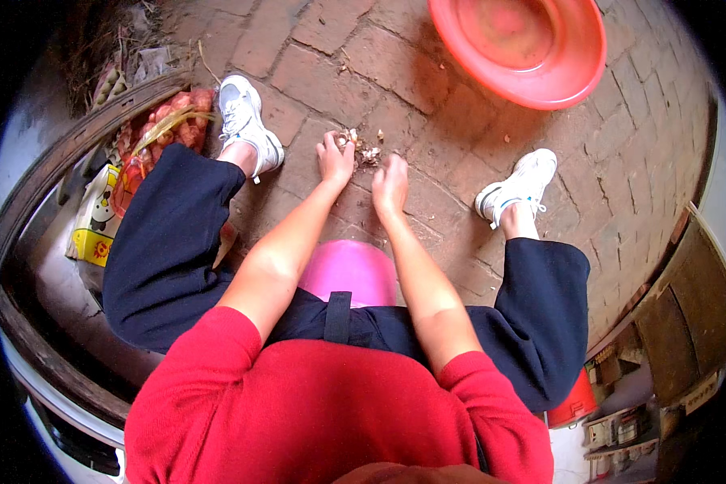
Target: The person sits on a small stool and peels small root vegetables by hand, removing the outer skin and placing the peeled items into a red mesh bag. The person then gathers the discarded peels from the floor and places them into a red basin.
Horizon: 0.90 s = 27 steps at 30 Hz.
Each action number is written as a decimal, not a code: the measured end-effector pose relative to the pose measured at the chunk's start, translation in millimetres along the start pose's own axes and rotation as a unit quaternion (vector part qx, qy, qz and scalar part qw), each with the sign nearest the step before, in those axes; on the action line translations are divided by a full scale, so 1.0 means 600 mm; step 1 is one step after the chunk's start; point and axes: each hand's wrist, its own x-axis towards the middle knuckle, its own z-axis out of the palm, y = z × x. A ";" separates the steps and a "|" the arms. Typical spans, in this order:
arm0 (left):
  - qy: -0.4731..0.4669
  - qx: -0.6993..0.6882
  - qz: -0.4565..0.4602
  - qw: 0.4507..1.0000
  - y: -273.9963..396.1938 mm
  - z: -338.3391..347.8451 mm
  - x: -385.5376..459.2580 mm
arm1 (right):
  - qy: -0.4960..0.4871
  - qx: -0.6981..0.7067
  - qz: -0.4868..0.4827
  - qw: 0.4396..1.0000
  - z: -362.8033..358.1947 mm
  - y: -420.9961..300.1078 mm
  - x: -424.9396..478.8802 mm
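Note:
A small heap of garlic cloves and papery skins lies on the brick floor between my white shoes. My left hand is at the heap's left edge, its fingers spread around some pale cloves; whether it grips any is unclear. My right hand is just right of and below the heap, its fingers curled and slightly blurred, so what it may hold is hidden. A few loose bits of skin are scattered on the bricks nearby.
An orange-red plastic basin stands at the upper right. At the left are a red mesh bag of bulbs, a yellow and white printed package and a curved wooden edge. A pink stool is beneath me.

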 end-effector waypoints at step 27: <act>-0.008 0.007 0.105 0.994 0.015 -0.006 -0.016 | -0.166 -0.133 -0.126 0.969 0.007 -0.037 0.096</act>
